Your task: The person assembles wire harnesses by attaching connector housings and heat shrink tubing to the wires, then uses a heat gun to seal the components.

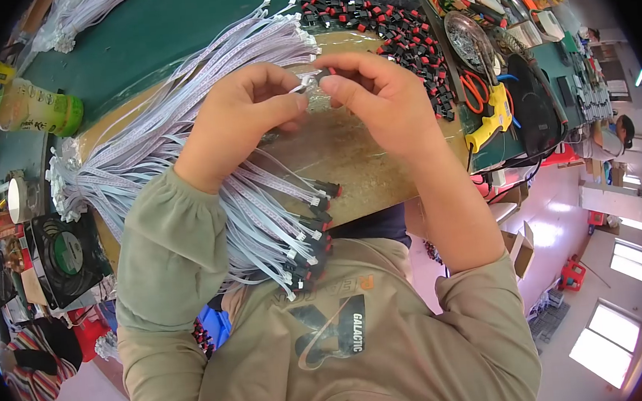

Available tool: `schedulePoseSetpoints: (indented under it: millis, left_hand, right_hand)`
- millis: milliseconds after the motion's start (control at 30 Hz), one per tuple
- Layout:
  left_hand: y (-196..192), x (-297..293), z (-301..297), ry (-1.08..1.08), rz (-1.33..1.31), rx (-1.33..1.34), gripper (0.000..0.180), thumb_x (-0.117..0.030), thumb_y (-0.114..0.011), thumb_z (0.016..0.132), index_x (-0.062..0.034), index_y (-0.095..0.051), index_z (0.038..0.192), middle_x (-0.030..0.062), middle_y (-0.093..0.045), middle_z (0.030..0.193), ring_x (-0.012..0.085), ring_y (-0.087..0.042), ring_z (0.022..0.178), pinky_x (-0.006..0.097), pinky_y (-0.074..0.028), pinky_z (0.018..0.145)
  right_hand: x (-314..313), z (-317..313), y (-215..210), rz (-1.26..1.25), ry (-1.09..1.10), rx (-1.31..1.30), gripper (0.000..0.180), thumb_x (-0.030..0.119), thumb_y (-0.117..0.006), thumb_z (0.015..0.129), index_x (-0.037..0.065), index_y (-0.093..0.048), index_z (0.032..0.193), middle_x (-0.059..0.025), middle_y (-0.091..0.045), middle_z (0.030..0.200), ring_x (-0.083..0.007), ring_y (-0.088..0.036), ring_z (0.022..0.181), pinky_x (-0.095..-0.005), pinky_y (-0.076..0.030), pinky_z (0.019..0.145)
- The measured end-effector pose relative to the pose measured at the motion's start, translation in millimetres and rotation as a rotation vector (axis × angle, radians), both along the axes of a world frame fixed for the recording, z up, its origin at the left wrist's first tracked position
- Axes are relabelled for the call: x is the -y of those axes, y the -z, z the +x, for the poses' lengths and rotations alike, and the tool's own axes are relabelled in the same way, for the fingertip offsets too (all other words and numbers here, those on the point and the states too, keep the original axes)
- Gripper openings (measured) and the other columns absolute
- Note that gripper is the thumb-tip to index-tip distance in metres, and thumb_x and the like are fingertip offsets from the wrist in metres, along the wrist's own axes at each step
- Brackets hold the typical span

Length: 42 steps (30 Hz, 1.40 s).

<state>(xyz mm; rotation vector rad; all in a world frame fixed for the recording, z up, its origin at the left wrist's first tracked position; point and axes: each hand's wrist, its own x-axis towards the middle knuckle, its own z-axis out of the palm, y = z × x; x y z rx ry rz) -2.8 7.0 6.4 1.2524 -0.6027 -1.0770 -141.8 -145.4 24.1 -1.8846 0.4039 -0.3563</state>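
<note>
My left hand (243, 116) pinches the end of a white ribbon cable, its small white connector (303, 86) poking out at the fingertips. Just to the right, my right hand (388, 101) has thumb and forefinger closed on a small black part (327, 72), mostly hidden by the fingers. The two hands nearly meet above the brown board. Beneath my left hand spreads a big bundle of white ribbon cables (192, 97). Several cables near my body end in black and red pieces (321, 200). A heap of loose black and red pieces (406, 35) lies beyond my right hand.
A yellow glue gun (490, 128) and orange-handled pliers (474, 92) lie at the right, near a metal dish (466, 38). Far left is a bottle of green-yellow liquid (38, 108); a black fan (66, 253) stands nearer. A person (614, 136) sits in the right background.
</note>
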Motion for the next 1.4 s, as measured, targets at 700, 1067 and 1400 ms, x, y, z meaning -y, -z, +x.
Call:
schedulePoseSetpoints:
  millis: [700,1067,1400]
  left_hand:
    - [-2.0,-2.3,-3.8,-0.076,0.115,0.356,0.013,-0.009,-0.069,0.082,-0.0001,-0.063,0.089,-0.0008,-0.062,0.079,0.0054,-0.055,0.072,0.02,-0.044,0.065]
    - [1.3,-0.1,-5.2,-0.086,0.035,0.377,0.016,-0.009,-0.07,0.082,0.001,-0.064,0.093,0.0017,-0.064,0.084,0.0073,-0.058,0.075,0.021,-0.047,0.068]
    - [6.2,-1.9,-3.7,-0.168,0.042,0.567,0.026,-0.021,-0.07,0.08,0.0014,-0.066,0.093,0.0059,-0.064,0.078,0.0117,-0.059,0.069,0.027,-0.047,0.063]
  right_hand:
    - [-6.7,6.4,-11.8,0.32,0.014,-0.074,0.029,0.011,-0.071,0.084,0.0,-0.065,0.109,-0.0009,-0.065,0.084,-0.0057,-0.056,0.068,-0.0191,-0.044,0.062]
    - [-12.1,5.1,2.3,0.221,0.088,0.013,0.026,0.012,-0.073,0.083,0.002,-0.068,0.106,0.0,-0.066,0.085,-0.0049,-0.055,0.073,-0.0192,-0.044,0.065]
    - [-7.2,-1.1,-1.9,0.227,0.111,0.015,0.025,0.011,-0.074,0.081,0.002,-0.069,0.105,-0.0002,-0.065,0.09,-0.0052,-0.056,0.076,-0.0189,-0.044,0.067]
